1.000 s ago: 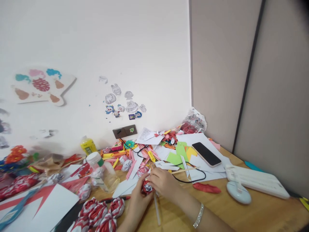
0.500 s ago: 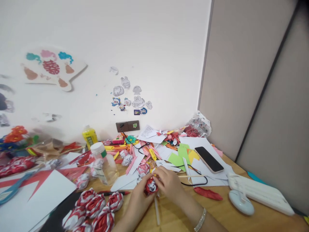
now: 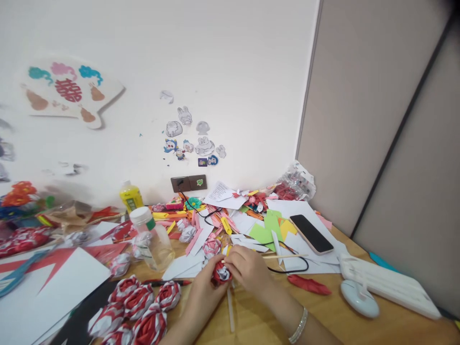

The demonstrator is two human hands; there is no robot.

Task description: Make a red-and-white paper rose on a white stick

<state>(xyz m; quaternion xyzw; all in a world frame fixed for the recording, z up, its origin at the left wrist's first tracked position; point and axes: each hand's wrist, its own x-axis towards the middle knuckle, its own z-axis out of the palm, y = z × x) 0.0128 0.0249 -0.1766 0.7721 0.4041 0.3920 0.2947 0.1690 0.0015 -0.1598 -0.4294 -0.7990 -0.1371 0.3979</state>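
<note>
My left hand point(image 3: 205, 290) is closed round a red-and-white paper rose point(image 3: 222, 273), its fingers cupping the side. Between the fingers of my right hand point(image 3: 247, 268) is a thin wooden stick point(image 3: 283, 256). One end of the stick pokes out over the top of the rose; the rest runs off to the right behind the hand. Below the rose a translucent white stick point(image 3: 230, 309) lies on the wooden table. Several finished red-and-white paper roses point(image 3: 138, 301) are grouped left of my left hand.
A clear jar with a white lid point(image 3: 153, 239) and a yellow bottle point(image 3: 131, 196) stand at the back left. Coloured paper scraps cover the back. A phone point(image 3: 312, 234), a white mouse point(image 3: 359, 298) and a white keyboard point(image 3: 391, 286) lie right. White paper sheets point(image 3: 77, 282) lie left.
The wooden stick's end now shows over the rose, where my right fingers covered it before. Its right part sits slightly higher. The view has shifted a little.
</note>
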